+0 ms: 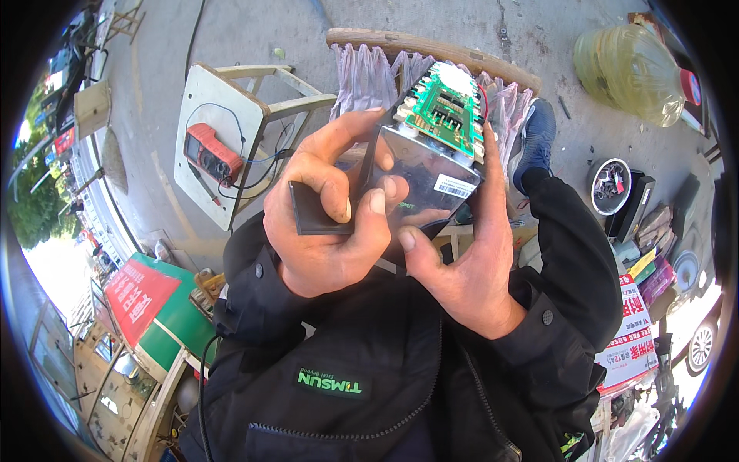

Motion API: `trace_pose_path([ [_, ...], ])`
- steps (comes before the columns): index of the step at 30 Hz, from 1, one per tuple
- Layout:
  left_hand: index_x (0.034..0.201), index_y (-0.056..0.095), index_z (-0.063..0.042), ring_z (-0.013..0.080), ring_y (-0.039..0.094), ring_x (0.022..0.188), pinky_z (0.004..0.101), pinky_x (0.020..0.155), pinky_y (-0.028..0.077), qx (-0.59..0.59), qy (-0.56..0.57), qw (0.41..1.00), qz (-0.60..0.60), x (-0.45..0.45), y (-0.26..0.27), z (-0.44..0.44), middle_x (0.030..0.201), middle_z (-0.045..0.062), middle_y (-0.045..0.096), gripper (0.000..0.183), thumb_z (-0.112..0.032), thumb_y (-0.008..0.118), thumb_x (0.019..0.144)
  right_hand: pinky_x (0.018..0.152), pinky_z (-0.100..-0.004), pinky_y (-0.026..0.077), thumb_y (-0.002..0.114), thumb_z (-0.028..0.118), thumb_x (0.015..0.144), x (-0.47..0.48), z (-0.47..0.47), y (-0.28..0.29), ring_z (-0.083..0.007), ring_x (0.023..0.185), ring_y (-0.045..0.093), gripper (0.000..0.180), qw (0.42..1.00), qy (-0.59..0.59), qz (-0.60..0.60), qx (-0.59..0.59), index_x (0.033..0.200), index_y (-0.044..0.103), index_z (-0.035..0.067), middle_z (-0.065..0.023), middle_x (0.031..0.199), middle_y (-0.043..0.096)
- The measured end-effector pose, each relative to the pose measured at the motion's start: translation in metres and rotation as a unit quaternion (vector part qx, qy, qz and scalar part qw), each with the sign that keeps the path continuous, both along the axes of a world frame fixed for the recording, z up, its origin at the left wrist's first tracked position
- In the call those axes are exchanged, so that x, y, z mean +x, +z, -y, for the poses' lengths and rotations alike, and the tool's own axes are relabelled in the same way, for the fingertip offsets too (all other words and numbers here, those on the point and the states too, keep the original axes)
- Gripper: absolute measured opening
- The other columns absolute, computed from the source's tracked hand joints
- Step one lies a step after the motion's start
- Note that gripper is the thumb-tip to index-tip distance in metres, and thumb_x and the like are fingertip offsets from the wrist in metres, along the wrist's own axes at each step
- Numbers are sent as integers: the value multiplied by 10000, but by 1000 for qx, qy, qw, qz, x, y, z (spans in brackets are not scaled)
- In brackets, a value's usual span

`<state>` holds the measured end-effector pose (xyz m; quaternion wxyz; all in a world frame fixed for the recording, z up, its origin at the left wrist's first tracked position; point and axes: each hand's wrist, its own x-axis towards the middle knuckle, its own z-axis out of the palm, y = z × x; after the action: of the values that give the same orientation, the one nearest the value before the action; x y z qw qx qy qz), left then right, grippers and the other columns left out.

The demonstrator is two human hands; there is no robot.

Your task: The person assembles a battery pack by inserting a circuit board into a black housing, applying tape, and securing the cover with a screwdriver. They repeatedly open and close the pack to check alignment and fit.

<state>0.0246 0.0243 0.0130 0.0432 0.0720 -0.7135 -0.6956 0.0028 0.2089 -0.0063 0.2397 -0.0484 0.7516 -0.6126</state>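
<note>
A battery pack with dark, glossy sides and a white barcode label is held up in front of my chest. On its far end sits a green circuit board with black components, a white patch and a red wire at its edge. My left hand has its fingers curled around a flat black strip, some fingertips lying against the pack's side. The palm and long fingers of my right hand press along the pack's other side, its thumb near the lower end. Part of the pack is hidden behind my fingers.
A red multimeter with leads lies on a white-topped stool. Beyond the pack stands a low wooden seat with woven strips. A large bottle of yellowish liquid and a metal bowl of small parts are on the right.
</note>
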Motion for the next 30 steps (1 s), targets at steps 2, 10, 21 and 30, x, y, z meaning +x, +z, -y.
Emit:
trace_pose_path([
  [2, 930, 377, -61, 223, 646, 1128, 363, 868, 650, 9, 9, 1000, -2, 0, 0, -1, 1471, 334, 485, 313, 165, 592, 900, 1207, -476, 384, 885, 138, 742, 1, 2, 2, -460, 1508, 383, 1149, 1000, -2, -6, 7, 1629, 196, -105, -322, 1626, 343],
  [10, 926, 358, -59, 251, 622, 1152, 399, 883, 646, -33, -11, 999, -12, 10, -3, 5, 1469, 338, 484, 304, 163, 563, 895, 1226, -481, 353, 883, 140, 740, 9, 6, 0, -498, 1507, 363, 1149, 999, -3, -45, 11, 1617, 186, -120, -358, 1625, 307],
  [21, 932, 368, -80, 290, 630, 1117, 410, 854, 618, -16, 7, 999, -35, 33, -15, 32, 1454, 335, 508, 263, 95, 560, 890, 1195, -529, 379, 903, 143, 737, 28, 25, 5, -528, 1475, 356, 1129, 992, -11, -119, 47, 1588, 210, -121, -366, 1622, 259],
  [30, 916, 371, -80, 242, 612, 1102, 379, 861, 602, -15, 29, 999, -37, 38, -21, 41, 1437, 317, 532, 255, 84, 561, 871, 1190, -560, 371, 890, 155, 740, 32, 37, 2, -557, 1449, 344, 1097, 982, -9, -173, 71, 1564, 229, -139, -384, 1594, 268],
])
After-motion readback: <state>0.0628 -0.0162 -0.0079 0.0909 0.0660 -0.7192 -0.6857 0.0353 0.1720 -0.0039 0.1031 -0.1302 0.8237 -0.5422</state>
